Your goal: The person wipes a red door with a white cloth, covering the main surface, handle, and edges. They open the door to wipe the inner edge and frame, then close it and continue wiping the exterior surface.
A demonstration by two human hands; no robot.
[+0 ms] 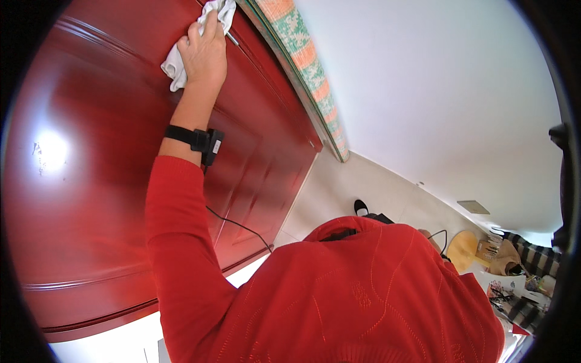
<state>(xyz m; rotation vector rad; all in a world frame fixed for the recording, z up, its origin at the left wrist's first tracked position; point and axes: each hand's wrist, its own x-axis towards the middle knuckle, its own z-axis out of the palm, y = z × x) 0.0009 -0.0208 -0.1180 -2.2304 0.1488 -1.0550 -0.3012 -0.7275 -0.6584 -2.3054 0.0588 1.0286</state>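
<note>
My left hand (204, 52) presses a white cloth (174, 66) against a glossy red panelled door (104, 195), near its hinged edge at the top of the view. The cloth shows on both sides of the hand, and my fingers are spread over it. A black strap with a small device (211, 143) is round my left wrist. My right hand (429, 236) hangs low at my right side, mostly hidden behind the red sweater; what it holds, if anything, does not show.
A green and orange patterned strip (313, 72) runs along the door frame beside a white wall (431, 90). Pale floor tiles (331, 195) lie below. At the lower right are a yellow round object (462, 251), a cardboard box (486, 249) and checked fabric (535, 258).
</note>
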